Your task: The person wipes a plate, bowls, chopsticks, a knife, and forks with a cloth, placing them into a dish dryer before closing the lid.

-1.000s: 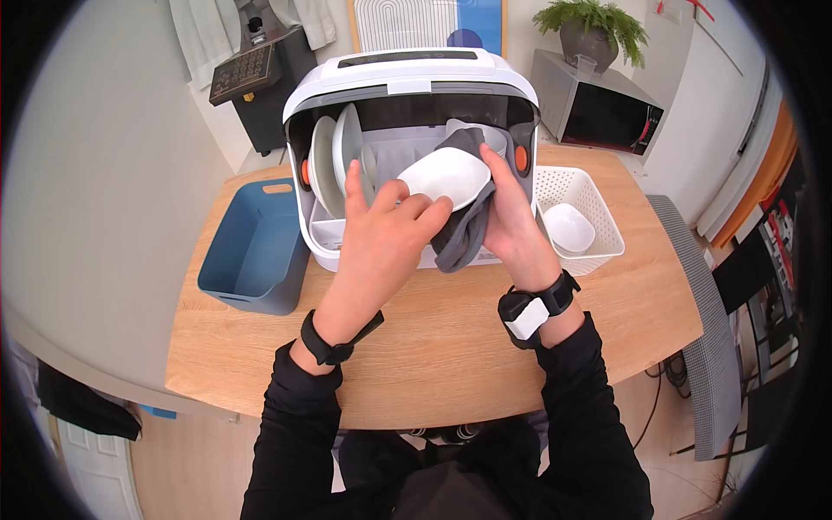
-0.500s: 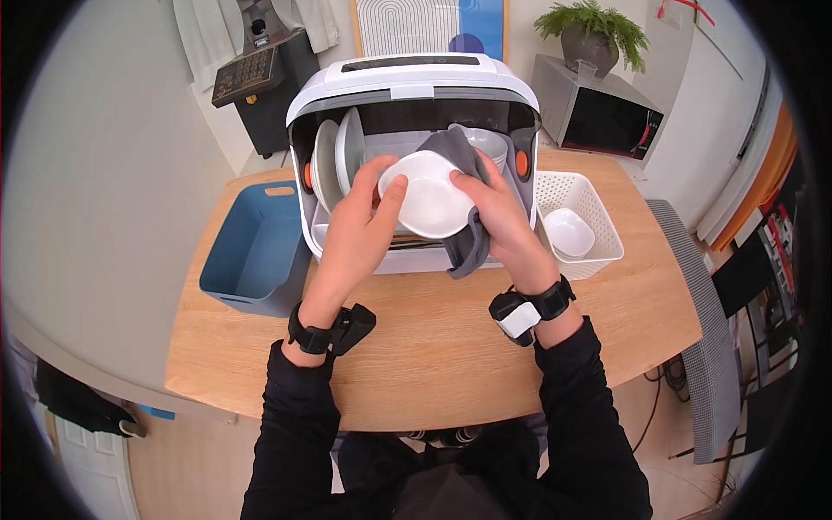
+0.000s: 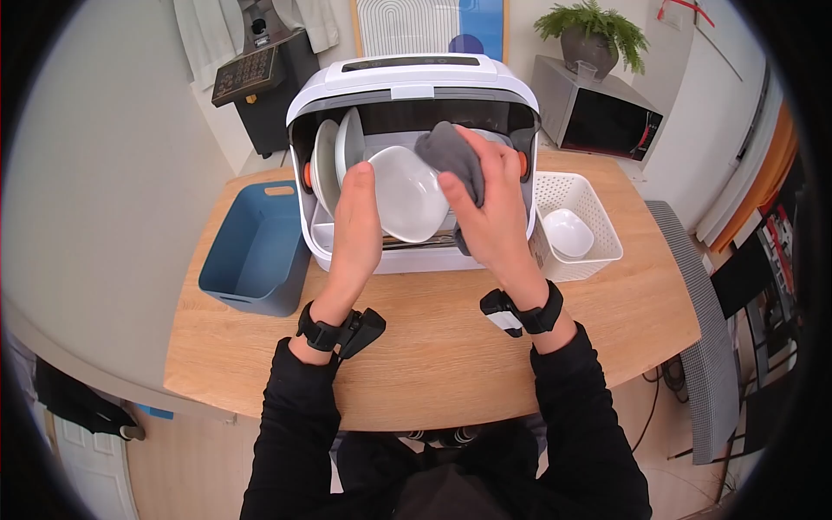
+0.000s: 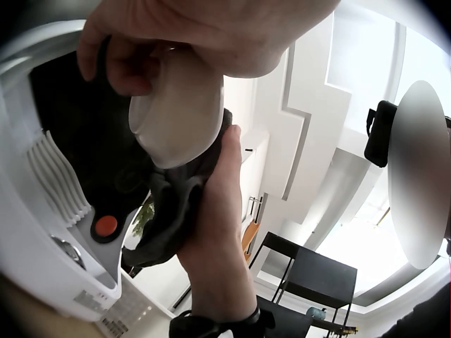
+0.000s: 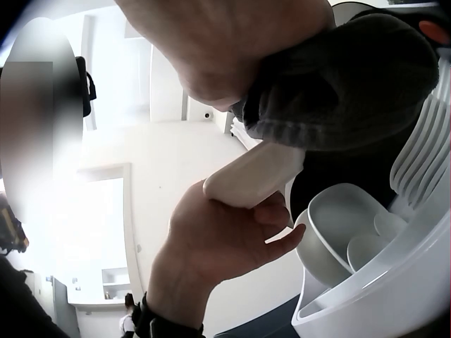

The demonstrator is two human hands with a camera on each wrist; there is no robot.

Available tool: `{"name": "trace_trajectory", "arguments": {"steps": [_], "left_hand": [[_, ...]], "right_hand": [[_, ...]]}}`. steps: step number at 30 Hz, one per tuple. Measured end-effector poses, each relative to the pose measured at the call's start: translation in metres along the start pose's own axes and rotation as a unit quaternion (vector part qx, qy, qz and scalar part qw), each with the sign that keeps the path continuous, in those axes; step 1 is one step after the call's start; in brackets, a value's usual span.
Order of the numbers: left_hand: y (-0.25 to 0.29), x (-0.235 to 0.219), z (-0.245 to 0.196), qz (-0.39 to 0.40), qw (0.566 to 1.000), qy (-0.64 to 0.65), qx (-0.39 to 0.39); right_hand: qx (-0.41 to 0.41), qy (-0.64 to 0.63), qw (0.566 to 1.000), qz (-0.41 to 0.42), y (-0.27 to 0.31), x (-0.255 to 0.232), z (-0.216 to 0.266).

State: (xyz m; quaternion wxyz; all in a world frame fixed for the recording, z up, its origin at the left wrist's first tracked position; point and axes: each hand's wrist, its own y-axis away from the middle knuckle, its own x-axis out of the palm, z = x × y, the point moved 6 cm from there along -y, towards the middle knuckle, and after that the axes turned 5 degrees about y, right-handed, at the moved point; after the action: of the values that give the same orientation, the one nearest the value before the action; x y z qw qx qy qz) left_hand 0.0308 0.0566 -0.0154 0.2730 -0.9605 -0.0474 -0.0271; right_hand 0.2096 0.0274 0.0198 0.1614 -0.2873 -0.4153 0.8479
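A white, rounded-square bowl [image 3: 403,195] is held up in front of the open white dish machine [image 3: 416,78]. My left hand [image 3: 357,221] grips its left side, with the thumb up along the rim and the fingers underneath, as the right wrist view shows. A dark grey cloth [image 3: 449,154] is bunched in my right hand [image 3: 496,204], at the bowl's right edge. From the left wrist view, the cloth [image 4: 176,208] lies against the bowl's outside [image 4: 180,120]. White plates [image 3: 349,146] stand upright in the machine's left side, behind my left hand.
To the machine's left stands a blue bin [image 3: 251,251]. On its right, a white perforated basket [image 3: 598,195] contains a small white bowl [image 3: 569,232]. A microwave [image 3: 598,108] with a potted plant [image 3: 589,43] sits behind. The wooden table [image 3: 433,347] extends toward my body.
My left hand has gone from spread fingers over the bowl to gripping its left side. The bowl has turned and shifted left, while my right hand and the cloth have moved to its right edge.
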Motion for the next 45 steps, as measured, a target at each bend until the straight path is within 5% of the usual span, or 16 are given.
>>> {"name": "trace_trajectory", "arguments": {"steps": [5, 15, 24, 27, 30, 33, 36, 42, 45], "left_hand": [[0.013, 0.012, -0.028, 0.000, 0.996, -0.072, 0.057], [0.016, 0.007, -0.051, -0.008, 0.968, -0.185, 0.168], [0.011, 0.003, -0.054, 0.016, 0.967, -0.203, 0.149], [0.012, 0.007, -0.051, 0.039, 0.973, -0.202, 0.110], [0.015, 0.013, -0.044, 0.064, 0.977, -0.192, 0.063], [0.015, 0.015, -0.034, 0.068, 0.984, -0.159, 0.036], [0.016, 0.014, -0.034, 0.051, 0.987, -0.142, 0.060], [0.015, 0.012, -0.048, 0.003, 0.971, -0.168, 0.172], [0.012, 0.008, -0.047, -0.009, 0.962, -0.207, 0.178]], "right_hand": [[-0.087, 0.093, 0.992, 0.022, 0.009, 0.018, 0.015], [-0.087, -0.077, 0.991, 0.063, 0.010, 0.020, 0.019], [-0.103, -0.179, 0.933, 0.294, 0.004, 0.018, 0.013], [-0.071, -0.036, 0.951, 0.298, 0.003, 0.009, 0.006], [-0.105, 0.070, 0.976, 0.180, -0.004, -0.003, 0.008], [-0.236, 0.095, 0.963, 0.091, -0.002, -0.007, 0.025], [-0.253, 0.069, 0.961, 0.082, -0.001, -0.003, 0.028], [-0.037, 0.054, 0.974, 0.216, 0.001, -0.001, 0.016], [-0.060, -0.032, 0.965, 0.254, 0.002, 0.005, 0.005]]}}
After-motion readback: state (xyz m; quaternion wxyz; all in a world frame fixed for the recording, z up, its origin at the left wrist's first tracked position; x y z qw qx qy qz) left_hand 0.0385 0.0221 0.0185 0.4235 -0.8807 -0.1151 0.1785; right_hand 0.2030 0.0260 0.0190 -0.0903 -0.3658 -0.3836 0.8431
